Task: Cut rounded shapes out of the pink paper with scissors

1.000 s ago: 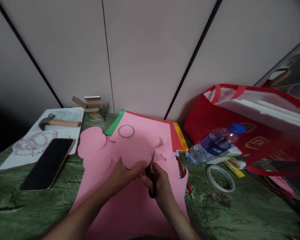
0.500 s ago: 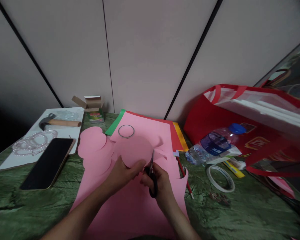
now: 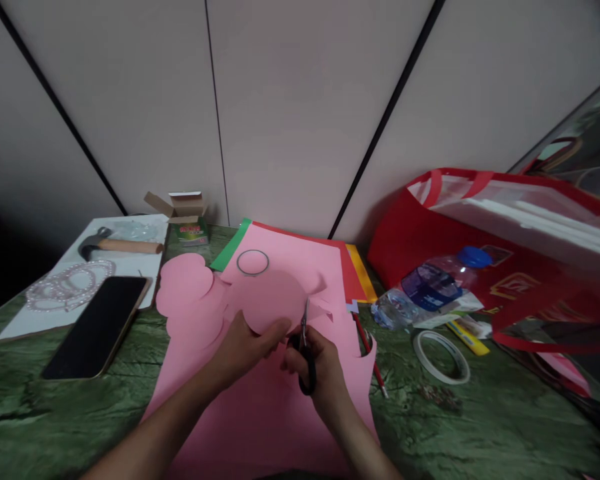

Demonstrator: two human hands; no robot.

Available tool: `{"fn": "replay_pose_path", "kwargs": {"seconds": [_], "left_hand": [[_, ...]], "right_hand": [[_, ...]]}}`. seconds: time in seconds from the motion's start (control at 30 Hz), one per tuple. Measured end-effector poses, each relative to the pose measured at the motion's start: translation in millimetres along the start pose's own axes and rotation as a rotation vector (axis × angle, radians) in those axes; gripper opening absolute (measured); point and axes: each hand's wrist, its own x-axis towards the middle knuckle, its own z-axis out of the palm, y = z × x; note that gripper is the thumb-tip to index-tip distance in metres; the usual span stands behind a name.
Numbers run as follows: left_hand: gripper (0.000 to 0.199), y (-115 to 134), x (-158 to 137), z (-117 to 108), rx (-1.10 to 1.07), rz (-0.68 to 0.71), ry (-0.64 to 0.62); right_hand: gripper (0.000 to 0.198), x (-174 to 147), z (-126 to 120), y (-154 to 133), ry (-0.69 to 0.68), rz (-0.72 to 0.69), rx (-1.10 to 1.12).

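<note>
My left hand (image 3: pixel 253 343) pinches the lower edge of a round piece of pink paper (image 3: pixel 270 300) between thumb and fingers. Black-handled scissors (image 3: pixel 306 363) are in my right hand (image 3: pixel 320 363), their blades pointing away from me along the round piece's right edge. Whether the blades touch paper at this instant is hard to tell. Beneath both hands lies a large pink sheet (image 3: pixel 270 427), cut away in a curve at its right side. Several rounded pink cutouts (image 3: pixel 187 283) overlap to the left, and a thin dark ring (image 3: pixel 253 262) rests on pink paper beyond the hands.
On the left are a phone (image 3: pixel 97 327), a hammer (image 3: pixel 125 246), clear bead strands (image 3: pixel 70 283) and a small open box (image 3: pixel 190 223). To the right lie a red pencil (image 3: pixel 377 373), a tape roll (image 3: pixel 441 357), a plastic bottle (image 3: pixel 430 287) and a red bag (image 3: pixel 405 233).
Almost nothing differs. The round pink piece has shifted very slightly; both hands keep the same grip and place.
</note>
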Motion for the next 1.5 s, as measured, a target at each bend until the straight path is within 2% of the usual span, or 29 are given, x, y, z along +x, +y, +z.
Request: {"fn": "replay_pose_path", "kwargs": {"seconds": [0.63, 0.9, 1.27, 1.5], "left_hand": [[0.03, 0.7, 0.9, -1.7, -0.001, 0.0, 0.028], [0.037, 2.9, 1.5, -3.6, 0.015, 0.011, 0.038], [0.039, 2.4, 1.7, -1.6, -0.013, 0.01, 0.047], [0.023, 8.2, -1.4, 0.2, -0.005, 0.014, 0.067]], "right_hand": [[0.015, -0.1, -0.1, 0.6, 0.013, 0.024, -0.014], [0.015, -1.0, 1.6, -3.8, 0.015, 0.035, -0.019], [0.014, -1.7, 2.0, 0.1, -0.025, 0.02, 0.005], [0.017, -2.0, 1.0, 3.9, -0.05, 0.013, 0.009]]}}
